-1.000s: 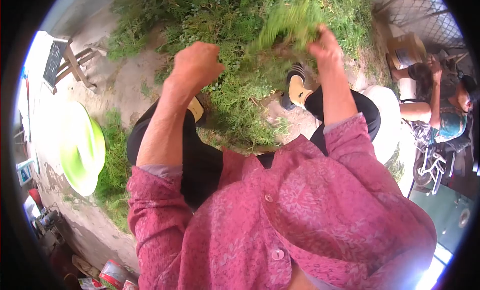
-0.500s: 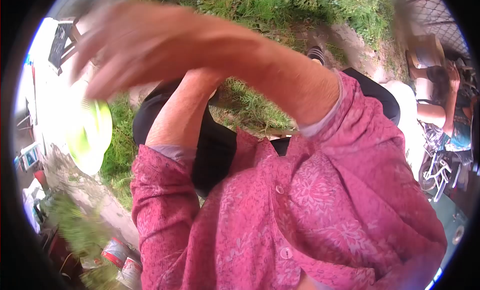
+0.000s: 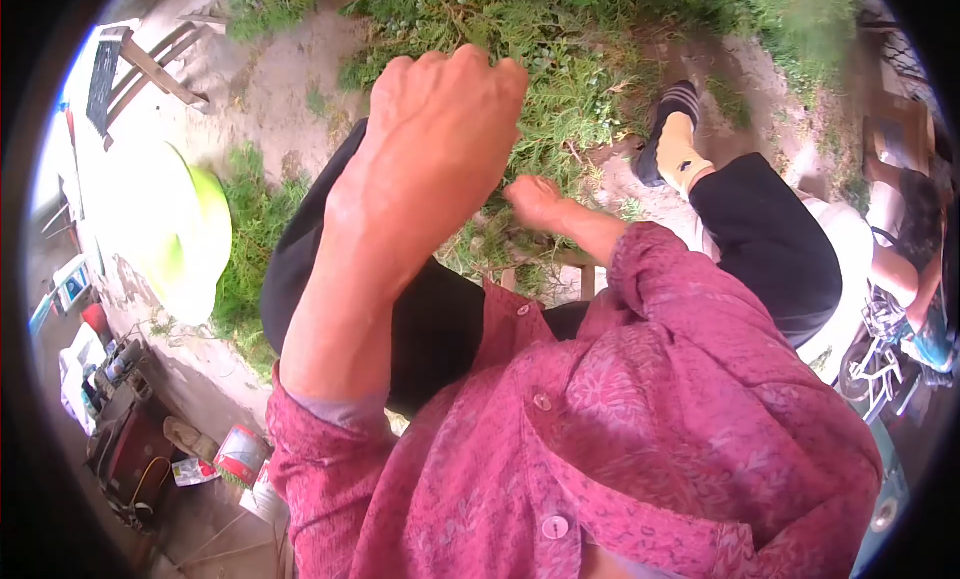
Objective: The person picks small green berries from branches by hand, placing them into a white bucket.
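My left hand (image 3: 440, 129) is raised in a fist, its back and knuckles toward me. Its fingers curl away, hiding whatever is inside them. Just to its right and lower, my right hand (image 3: 537, 201) is closed, slightly blurred, near the stems. Behind both hands spread cut green conifer branches (image 3: 590, 89) with small bluish cones. I cannot tell what the right fingers hold. More green sprigs lie between my knees, partly covered by my forearms.
An overexposed lime-green rounded thing (image 3: 205, 244) stands at the left. A wooden frame (image 3: 155, 69) is beyond it. Paint-like cans (image 3: 242, 453) and a dark box (image 3: 130, 459) are at lower left. Another person's arm (image 3: 893, 272) and a bicycle (image 3: 880, 364) show at the right.
My right arm has drawn back from the upper left to the middle, its spread hand now closed. My left hand has come into view as a raised fist. The view has shifted.
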